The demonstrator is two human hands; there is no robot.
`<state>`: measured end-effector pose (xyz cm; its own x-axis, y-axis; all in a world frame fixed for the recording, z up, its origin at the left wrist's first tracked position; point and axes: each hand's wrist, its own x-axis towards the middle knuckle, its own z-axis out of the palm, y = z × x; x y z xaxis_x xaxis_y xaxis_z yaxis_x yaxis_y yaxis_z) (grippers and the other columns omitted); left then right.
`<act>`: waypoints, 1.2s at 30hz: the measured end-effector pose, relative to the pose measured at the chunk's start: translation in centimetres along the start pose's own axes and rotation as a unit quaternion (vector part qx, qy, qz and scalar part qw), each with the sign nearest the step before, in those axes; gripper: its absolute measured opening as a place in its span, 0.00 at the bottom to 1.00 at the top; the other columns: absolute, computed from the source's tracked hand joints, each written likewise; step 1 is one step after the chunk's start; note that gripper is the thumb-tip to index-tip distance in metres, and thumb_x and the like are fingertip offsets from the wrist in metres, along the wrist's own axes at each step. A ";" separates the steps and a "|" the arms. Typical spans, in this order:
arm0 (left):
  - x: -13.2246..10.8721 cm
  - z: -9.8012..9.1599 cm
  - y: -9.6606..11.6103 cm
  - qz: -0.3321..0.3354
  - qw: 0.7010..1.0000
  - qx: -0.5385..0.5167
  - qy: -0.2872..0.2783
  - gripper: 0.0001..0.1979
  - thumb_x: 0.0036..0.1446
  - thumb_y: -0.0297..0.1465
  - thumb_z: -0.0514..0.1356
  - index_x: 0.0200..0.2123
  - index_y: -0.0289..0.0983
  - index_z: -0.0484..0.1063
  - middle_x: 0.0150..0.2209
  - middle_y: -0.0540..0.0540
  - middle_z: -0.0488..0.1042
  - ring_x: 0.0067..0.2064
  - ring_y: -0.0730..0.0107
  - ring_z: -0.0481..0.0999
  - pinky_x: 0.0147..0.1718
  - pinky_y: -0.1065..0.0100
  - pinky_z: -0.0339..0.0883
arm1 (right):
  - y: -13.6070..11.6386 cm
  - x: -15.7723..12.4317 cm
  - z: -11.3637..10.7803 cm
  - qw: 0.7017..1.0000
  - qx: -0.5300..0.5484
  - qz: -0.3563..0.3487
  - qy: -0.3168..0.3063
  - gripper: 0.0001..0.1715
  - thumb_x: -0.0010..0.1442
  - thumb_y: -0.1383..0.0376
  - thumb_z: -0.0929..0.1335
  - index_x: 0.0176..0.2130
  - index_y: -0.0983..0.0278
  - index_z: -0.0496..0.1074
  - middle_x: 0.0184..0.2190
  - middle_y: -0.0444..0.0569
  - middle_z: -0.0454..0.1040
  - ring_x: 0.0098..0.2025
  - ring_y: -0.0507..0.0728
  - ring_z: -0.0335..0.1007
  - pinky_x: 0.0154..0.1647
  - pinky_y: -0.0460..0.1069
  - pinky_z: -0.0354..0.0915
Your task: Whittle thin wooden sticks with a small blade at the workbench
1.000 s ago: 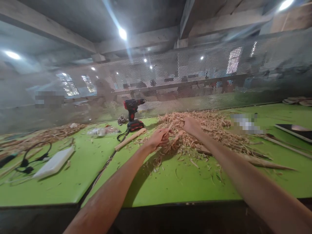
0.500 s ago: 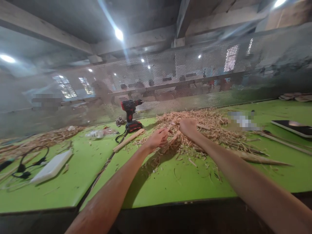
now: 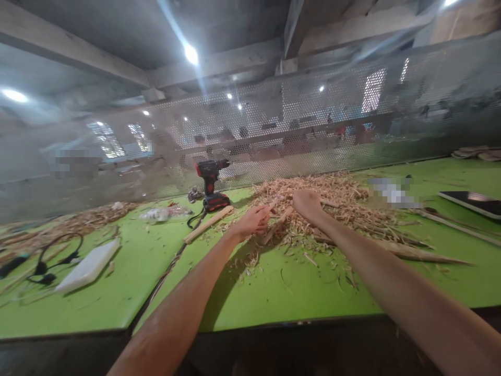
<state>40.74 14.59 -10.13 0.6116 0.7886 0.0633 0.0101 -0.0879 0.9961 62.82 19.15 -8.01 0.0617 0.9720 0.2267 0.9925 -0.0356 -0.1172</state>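
Note:
My left hand (image 3: pixel 253 221) is closed, its fingers curled round one end of a thin pale wooden strip (image 3: pixel 278 200) over the heap. Just right of it my right hand (image 3: pixel 307 203) makes a fist, back of the hand toward me, at the strip's other end. What the fist grips is hidden behind its knuckles. Below and between both hands a flat piece of wood (image 3: pixel 278 225) slants across the shavings. Curled wood shavings (image 3: pixel 332 190) pile up behind and around the hands on the green tabletop (image 3: pixel 297 297).
A red and black cordless drill (image 3: pixel 211 185) stands behind a wooden slat (image 3: pixel 207 224). To the left lie a white block (image 3: pixel 89 266), black cables (image 3: pixel 43 269) and a plastic bottle (image 3: pixel 164 213). A pointed wood piece (image 3: pixel 422 253) and a dark-screened tablet (image 3: pixel 472 202) lie right. Perforated mesh (image 3: pixel 313 136) closes the back.
My right hand has shifted slightly to the right, a little farther from my left hand. The left hand stays nearly still, and the whole view has moved slightly.

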 end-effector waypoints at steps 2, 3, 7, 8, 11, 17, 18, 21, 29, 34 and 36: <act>-0.3 -0.2 0.3 0.004 1.000 0.010 -0.023 0.17 0.67 0.46 0.62 0.40 0.37 0.69 0.21 0.60 0.52 0.18 0.80 0.46 0.16 0.74 0.41 | 1.2 0.2 -0.5 0.999 0.006 0.036 -0.005 0.19 0.66 0.71 0.66 0.50 0.76 0.83 0.48 0.71 0.81 0.53 0.69 0.79 0.49 0.53 0.72; -0.4 -0.3 0.4 0.010 0.999 0.014 -0.031 0.17 0.68 0.46 0.61 0.41 0.37 0.70 0.21 0.59 0.52 0.18 0.80 0.46 0.16 0.74 0.41 | 1.9 0.3 -0.8 0.998 0.008 0.057 -0.005 0.20 0.67 0.70 0.65 0.50 0.77 0.83 0.48 0.73 0.81 0.53 0.70 0.80 0.48 0.53 0.72; -0.5 -0.8 0.4 0.037 0.999 -0.001 0.003 0.15 0.70 0.43 0.59 0.42 0.36 0.71 0.21 0.60 0.51 0.18 0.80 0.45 0.16 0.75 0.42 | 3.4 0.0 -2.1 0.997 0.023 0.077 0.020 0.25 0.71 0.65 0.61 0.54 0.72 0.82 0.50 0.72 0.81 0.52 0.69 0.80 0.47 0.54 0.72; -0.4 -0.9 0.3 0.035 0.999 -0.008 0.021 0.15 0.70 0.42 0.59 0.41 0.36 0.71 0.21 0.60 0.51 0.17 0.80 0.45 0.16 0.75 0.41 | 3.1 -0.2 -2.2 0.998 0.029 0.058 0.028 0.25 0.72 0.64 0.60 0.54 0.69 0.82 0.49 0.71 0.81 0.52 0.68 0.80 0.47 0.54 0.72; -0.2 -0.8 0.2 0.014 0.998 -0.027 0.046 0.14 0.69 0.42 0.59 0.40 0.36 0.70 0.20 0.60 0.50 0.17 0.79 0.45 0.15 0.75 0.39 | 1.0 -0.7 -1.8 0.999 0.039 -0.021 0.026 0.22 0.71 0.62 0.63 0.51 0.66 0.83 0.46 0.69 0.82 0.50 0.70 0.80 0.48 0.55 0.72; -0.2 0.2 0.4 0.016 0.999 -0.028 0.035 0.16 0.68 0.44 0.61 0.36 0.37 0.69 0.19 0.60 0.51 0.17 0.80 0.45 0.15 0.74 0.39 | -2.0 -1.4 -0.7 0.998 0.020 -0.063 0.000 0.19 0.69 0.65 0.64 0.48 0.64 0.84 0.45 0.67 0.82 0.49 0.70 0.80 0.46 0.55 0.73; -0.2 0.2 0.4 0.015 0.999 -0.022 0.033 0.17 0.69 0.45 0.61 0.34 0.38 0.67 0.19 0.60 0.52 0.17 0.80 0.45 0.16 0.74 0.39 | -2.1 -1.5 -0.7 0.998 0.018 -0.066 -0.004 0.19 0.69 0.65 0.64 0.48 0.64 0.84 0.45 0.67 0.82 0.49 0.69 0.80 0.45 0.55 0.73; -0.3 0.4 0.3 0.016 0.999 -0.009 0.033 0.20 0.69 0.45 0.61 0.30 0.39 0.63 0.19 0.59 0.53 0.18 0.80 0.46 0.17 0.73 0.40 | -2.2 -1.7 -0.9 0.997 0.018 -0.076 -0.008 0.19 0.69 0.65 0.64 0.48 0.64 0.84 0.45 0.65 0.83 0.50 0.68 0.80 0.45 0.54 0.73; 0.2 0.5 -0.7 0.023 0.998 0.016 0.051 0.16 0.68 0.46 0.60 0.38 0.38 0.68 0.19 0.60 0.51 0.18 0.79 0.46 0.17 0.73 0.40 | -1.5 -1.4 -0.7 0.999 0.011 -0.033 -0.018 0.17 0.69 0.68 0.66 0.49 0.66 0.84 0.48 0.67 0.82 0.54 0.69 0.78 0.52 0.56 0.73; 0.1 0.5 -0.1 0.029 0.997 0.035 0.055 0.16 0.68 0.44 0.60 0.36 0.37 0.68 0.20 0.60 0.51 0.18 0.78 0.46 0.16 0.74 0.40 | -1.2 -0.8 -0.4 0.999 0.029 -0.014 -0.021 0.17 0.68 0.70 0.66 0.48 0.72 0.84 0.48 0.71 0.81 0.55 0.70 0.78 0.54 0.55 0.71; -0.1 0.4 0.2 0.026 0.998 0.041 0.051 0.16 0.68 0.44 0.60 0.37 0.37 0.70 0.19 0.60 0.50 0.18 0.78 0.46 0.16 0.73 0.40 | -0.7 -0.6 -0.3 0.999 0.045 -0.009 -0.021 0.19 0.67 0.72 0.65 0.48 0.71 0.84 0.48 0.72 0.81 0.56 0.71 0.77 0.55 0.56 0.71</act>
<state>40.98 14.20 -9.95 0.5287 0.8395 0.1254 0.0470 -0.1765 0.9832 62.15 18.55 -7.73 0.0379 0.9814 0.1881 0.9797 0.0006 -0.2006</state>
